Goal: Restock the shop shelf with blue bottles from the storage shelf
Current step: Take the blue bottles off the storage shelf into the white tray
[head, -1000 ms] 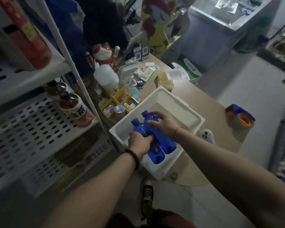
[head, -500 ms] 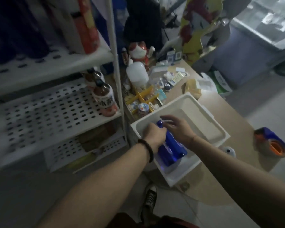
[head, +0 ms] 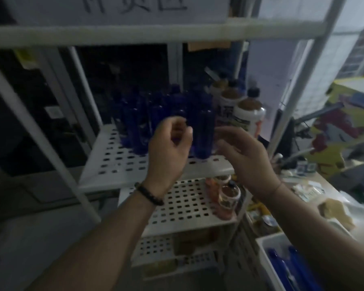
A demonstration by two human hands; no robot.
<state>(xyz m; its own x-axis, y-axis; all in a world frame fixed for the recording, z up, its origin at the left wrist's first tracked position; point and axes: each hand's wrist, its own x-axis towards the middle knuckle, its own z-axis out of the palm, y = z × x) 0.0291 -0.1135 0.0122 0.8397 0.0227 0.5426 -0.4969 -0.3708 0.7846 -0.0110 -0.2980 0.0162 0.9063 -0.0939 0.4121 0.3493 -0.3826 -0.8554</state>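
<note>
Head view: blue bottles (head: 162, 114) stand upright, crowded together on the shelf (head: 114, 162); more lie in the bin (head: 261, 246) at lower right. In front of them the left hand (head: 168, 148) curls, but blur hides whether it grips one. Spread and empty, the right hand (head: 244, 156) is just beside the front bottle (head: 204, 135). They look like light, stiff, slick plastic, so a mid-body grip seems safest, and neighbours may topple.

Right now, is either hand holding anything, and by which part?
Right hand holds nothing. Left hand curls by the blue bottles; blur hides any grip.
</note>
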